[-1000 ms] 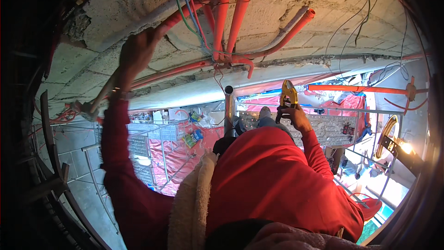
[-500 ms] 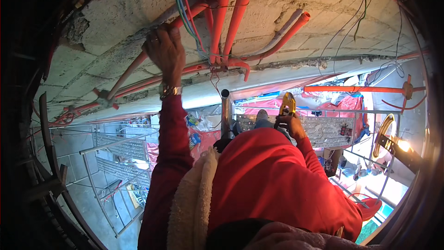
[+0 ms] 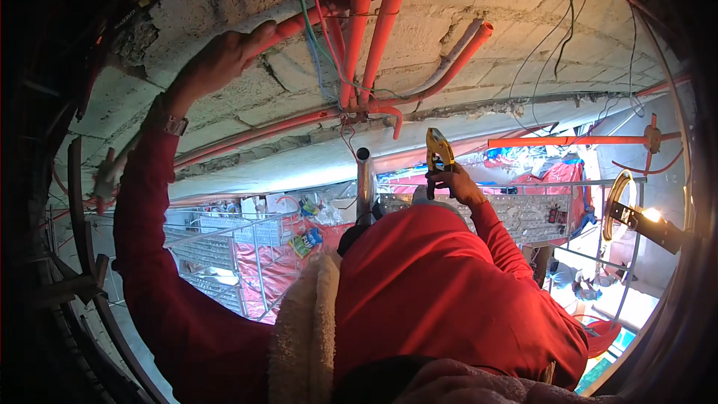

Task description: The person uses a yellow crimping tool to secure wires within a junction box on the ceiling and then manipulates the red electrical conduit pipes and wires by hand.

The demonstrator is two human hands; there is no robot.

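Observation:
My left hand point(image 3: 217, 66) is raised at the upper left, fingers closed around an orange conduit pipe point(image 3: 292, 26) that runs up toward the bundle of pipes. Below the hand, the forearm covers much of this pipe. At the left a blurred cross-shaped fitting point(image 3: 107, 179) shows beside my sleeve. My right hand point(image 3: 456, 182) grips the dark handles of a yellow pipe cutter point(image 3: 440, 150) in front of my chest, its head pointing upward and touching no pipe. Upright orange pipes point(image 3: 362, 26) and thin green and red wires point(image 3: 320, 22) are right of my left hand.
A rough block wall point(image 3: 464, 0) spans the top, with a short bent pipe point(image 3: 456, 60) on it. A metal post point(image 3: 364, 179) rises ahead of me. Scaffold planks point(image 3: 523, 217) and rails lie below. A lit lamp point(image 3: 651, 215) stands at the right, near a horizontal orange pipe point(image 3: 561, 142).
My left hand has moved left and slightly up, and the pipe's lower end with its fitting has swung left. My right hand has brought the pipe cutter a little up and left.

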